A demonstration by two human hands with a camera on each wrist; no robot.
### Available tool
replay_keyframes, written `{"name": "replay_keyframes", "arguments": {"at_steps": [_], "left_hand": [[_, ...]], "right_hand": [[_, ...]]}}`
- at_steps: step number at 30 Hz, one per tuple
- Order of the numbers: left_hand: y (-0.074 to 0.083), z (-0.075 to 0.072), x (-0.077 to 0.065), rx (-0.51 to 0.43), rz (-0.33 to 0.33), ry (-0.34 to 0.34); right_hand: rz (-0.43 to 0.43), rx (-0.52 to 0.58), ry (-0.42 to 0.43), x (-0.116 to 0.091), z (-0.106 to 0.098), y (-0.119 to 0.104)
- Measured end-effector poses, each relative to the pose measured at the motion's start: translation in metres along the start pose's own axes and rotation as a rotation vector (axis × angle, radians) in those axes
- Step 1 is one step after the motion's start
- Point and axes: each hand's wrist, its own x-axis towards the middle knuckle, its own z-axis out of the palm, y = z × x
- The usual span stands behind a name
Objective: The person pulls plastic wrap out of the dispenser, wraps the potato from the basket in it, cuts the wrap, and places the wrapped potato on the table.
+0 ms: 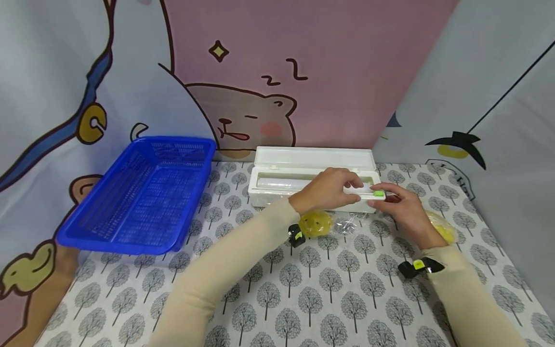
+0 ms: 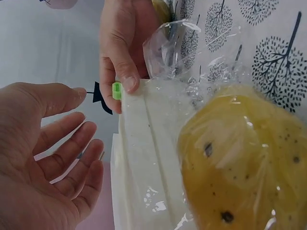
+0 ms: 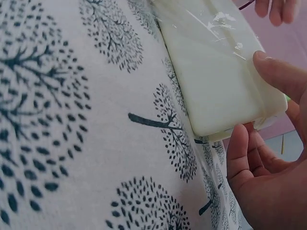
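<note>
A white cling film dispenser (image 1: 259, 198) stands at the back of the table with its lid raised, a film roll (image 1: 277, 183) inside. My right hand (image 1: 403, 205) grips its right end, thumb on the front beside the green slide cutter (image 1: 379, 193); other fingers are partly hidden behind that end. Over the dispenser hovers my left hand (image 1: 327, 189), its fingers loosely bent and holding nothing in the left wrist view. In front lies a yellow, dark-specked rounded thing (image 2: 240, 158) under clear film; its kind is unclear. Clear film also covers the dispenser's front.
A blue plastic basket (image 1: 173, 243) stands at the left. Another yellow thing in clear film (image 1: 446, 232) lies right of my right hand, partly hidden by it. Patterned curtains (image 1: 329, 72) hang behind the tree-print tablecloth (image 1: 310, 301).
</note>
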Motion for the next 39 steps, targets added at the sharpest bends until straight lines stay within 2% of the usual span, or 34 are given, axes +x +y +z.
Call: {"name": "replay_keyframes", "arguments": {"at_steps": [9,12,21,30,39], "left_hand": [[0.0,0.011,0.02,0.021,0.031,-0.028],[0.0,0.015,0.027,-0.01,0.021,-0.034],[-0.004,0.025,0.042,-0.192,-0.097,-0.013],[-0.002,0.034,0.047,-0.283,-0.16,0.024],[0.002,0.044,0.045,-0.237,-0.163,0.062]], "right_hand": [[-0.009,0.049,-0.003,0.002,0.0,0.003],[-0.013,0.068,-0.005,0.002,0.0,0.003],[-0.037,0.111,-0.008,0.003,0.002,0.004],[-0.034,0.135,-0.011,0.002,0.003,0.002],[-0.038,0.149,-0.002,0.003,0.003,0.005]]}}
